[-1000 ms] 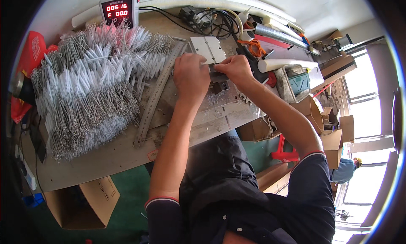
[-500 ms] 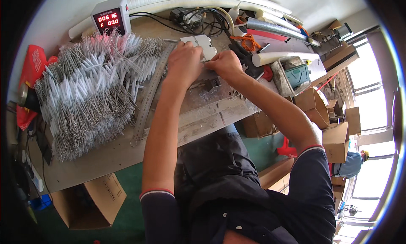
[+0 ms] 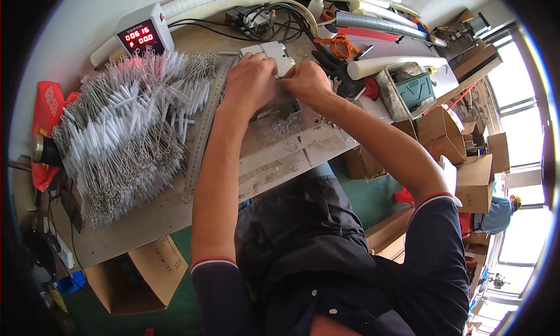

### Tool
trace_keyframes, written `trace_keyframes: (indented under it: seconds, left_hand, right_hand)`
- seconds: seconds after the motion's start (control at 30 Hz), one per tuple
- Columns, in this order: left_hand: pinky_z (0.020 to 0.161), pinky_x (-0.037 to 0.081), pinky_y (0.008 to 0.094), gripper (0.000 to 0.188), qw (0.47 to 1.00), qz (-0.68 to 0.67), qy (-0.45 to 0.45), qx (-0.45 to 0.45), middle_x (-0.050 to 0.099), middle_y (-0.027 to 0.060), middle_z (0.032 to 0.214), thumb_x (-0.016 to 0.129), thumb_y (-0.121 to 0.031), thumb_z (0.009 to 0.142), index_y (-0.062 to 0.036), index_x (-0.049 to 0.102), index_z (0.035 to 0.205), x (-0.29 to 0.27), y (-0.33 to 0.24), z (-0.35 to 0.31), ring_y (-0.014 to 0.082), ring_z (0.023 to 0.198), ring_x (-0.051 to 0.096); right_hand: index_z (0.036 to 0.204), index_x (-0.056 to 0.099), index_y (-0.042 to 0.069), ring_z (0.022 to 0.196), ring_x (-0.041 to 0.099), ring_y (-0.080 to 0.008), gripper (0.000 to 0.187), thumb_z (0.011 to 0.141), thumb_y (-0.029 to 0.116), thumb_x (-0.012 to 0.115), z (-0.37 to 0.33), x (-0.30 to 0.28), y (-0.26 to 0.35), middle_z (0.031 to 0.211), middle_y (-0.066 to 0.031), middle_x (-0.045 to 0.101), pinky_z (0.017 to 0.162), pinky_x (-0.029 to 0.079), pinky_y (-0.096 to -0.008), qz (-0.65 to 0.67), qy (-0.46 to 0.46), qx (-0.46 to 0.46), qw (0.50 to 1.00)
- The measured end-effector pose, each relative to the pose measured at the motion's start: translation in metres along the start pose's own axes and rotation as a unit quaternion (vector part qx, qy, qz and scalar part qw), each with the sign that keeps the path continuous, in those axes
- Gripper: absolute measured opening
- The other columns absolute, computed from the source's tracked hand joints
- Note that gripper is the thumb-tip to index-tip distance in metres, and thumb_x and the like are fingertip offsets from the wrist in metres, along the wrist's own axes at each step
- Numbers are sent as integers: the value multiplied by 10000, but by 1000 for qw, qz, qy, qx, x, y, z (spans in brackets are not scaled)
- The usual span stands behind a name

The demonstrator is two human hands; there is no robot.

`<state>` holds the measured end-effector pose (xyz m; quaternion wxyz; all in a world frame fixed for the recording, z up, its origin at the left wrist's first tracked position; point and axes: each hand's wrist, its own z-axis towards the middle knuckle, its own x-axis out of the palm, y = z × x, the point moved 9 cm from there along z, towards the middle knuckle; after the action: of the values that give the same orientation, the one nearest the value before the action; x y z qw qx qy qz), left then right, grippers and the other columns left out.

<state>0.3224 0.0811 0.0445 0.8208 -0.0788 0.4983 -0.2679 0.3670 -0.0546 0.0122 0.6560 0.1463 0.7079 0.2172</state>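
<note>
Workbench [image 3: 140, 231] space before the pale wall was heavily loaded on the left, where we noted a heap of twisted-wire brushes [image 3: 125, 138] with white bristles and looped ends, a digital counter box [image 3: 143, 33] behind it, and a long steel ruler [image 3: 204, 123] between the heap and the left forearm. We located the white plate [image 3: 275, 51] directly beyond the fingertips, its near side covered; its visible far edge ran roughly crosswise to the forearms, but we could not establish its long axis. The left hand [image 3: 251, 82] overlapped the near left part of the plate, fingers bent inward, and covered more of it than the other. The right hand [image 3: 309, 81] met it by the near right corner, thumb and forefinger drawn together. Whether either grasped anything we could not tell, the meeting point being hidden. We recorded a metal block [image 3: 290, 110] on the body side of the hands, clear scraps [image 3: 283, 126] beside it, and spanners [image 3: 336, 84] just beyond the right wrist.
</note>
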Motion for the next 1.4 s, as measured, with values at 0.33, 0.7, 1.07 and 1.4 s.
trace_keyframes:
  seconds: [0.33, 0.7, 1.07, 1.4]
  left_hand:
    - [796, 526, 383, 117, 999, 13, -30, 24, 672, 48, 888, 742, -83, 736, -87, 697, 844, -4, -7, -3, 269, 939, 638]
    - [789, 527, 392, 118, 998, 33, -16, 41, 672, 55, 889, 747, -72, 728, -77, 687, 830, -3, -10, -1, 274, 938, 641]
    - [790, 526, 398, 119, 998, 40, -27, 49, 668, 50, 881, 759, -98, 737, -87, 696, 838, -4, -11, -3, 270, 934, 641]
    - [769, 534, 385, 106, 997, 41, -47, 50, 658, 35, 866, 754, -105, 737, -100, 696, 826, -7, -11, -8, 253, 920, 640]
  right_hand:
    - [885, 801, 125, 914, 731, -310, 208, 721, 215, 710, 13, 5, -7, 898, -133, 752, 812, 568, -398, 1, 79, 17, 997]
    - [828, 791, 53, 732, 721, -292, 272, 672, 276, 769, 11, -2, 6, 762, -161, 726, 712, 561, -371, -11, 87, -44, 995]
    - [837, 789, 77, 810, 727, -302, 289, 683, 321, 779, 1, -5, 7, 819, -157, 737, 762, 559, -400, -13, 32, -26, 999]
    - [883, 796, 111, 908, 721, -326, 262, 701, 293, 745, 0, -2, 9, 912, -144, 750, 814, 564, -409, -29, 62, -39, 997]
